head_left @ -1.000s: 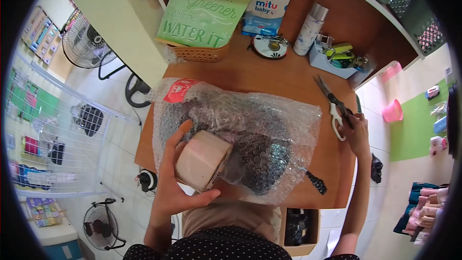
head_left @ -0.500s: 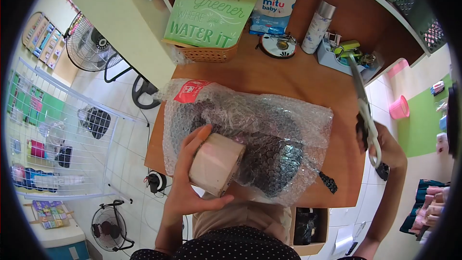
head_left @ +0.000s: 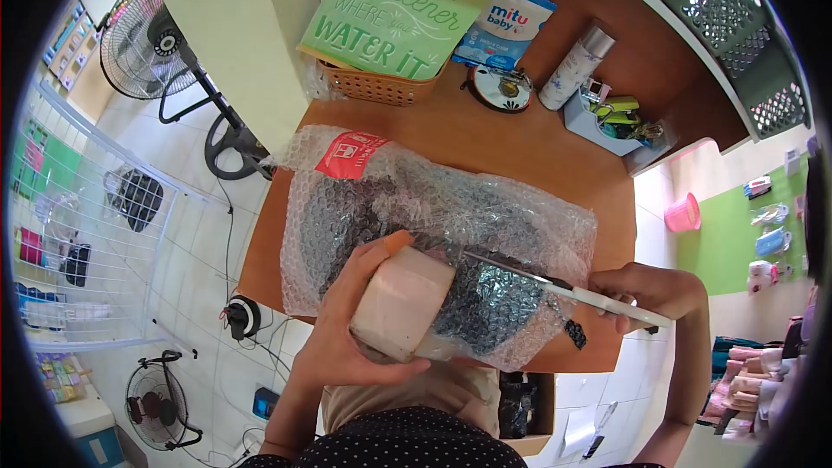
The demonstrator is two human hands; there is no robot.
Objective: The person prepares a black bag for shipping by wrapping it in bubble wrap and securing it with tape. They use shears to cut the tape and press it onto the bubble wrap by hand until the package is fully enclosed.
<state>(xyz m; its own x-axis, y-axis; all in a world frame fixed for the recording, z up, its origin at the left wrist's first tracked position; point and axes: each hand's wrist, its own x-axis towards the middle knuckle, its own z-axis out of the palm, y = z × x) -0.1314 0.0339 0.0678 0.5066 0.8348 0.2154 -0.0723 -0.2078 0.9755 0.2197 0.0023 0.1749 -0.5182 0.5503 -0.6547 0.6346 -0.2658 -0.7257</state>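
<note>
My left hand (head_left: 334, 338) grips a small pale box (head_left: 404, 303) over the near edge of a bubble-wrapped package (head_left: 416, 199). An orange covering shows on one of its fingertips. In my right hand (head_left: 650, 290) is a pair of scissors (head_left: 568, 289) with white handles. Their blades point left across the package, tips close to the box and together or nearly so. Dark contents show through the clear bubble wrap, which carries a red label (head_left: 349, 156) at its far left. A scrap of black bubble wrap (head_left: 575, 334) lies by the package's right side.
The package rests on a brown desk (head_left: 416, 121). Along its back stand an orange basket (head_left: 373, 87) with a green bag, a mitu baby pack (head_left: 504, 28), a spray can (head_left: 576, 68) and an organizer (head_left: 602, 126). An open drawer (head_left: 542, 416) juts out near my lap.
My right hand has swung the scissors from upright at the desk's right side down and left, over the package. My left hand keeps the box. The whole view has shifted slightly.
</note>
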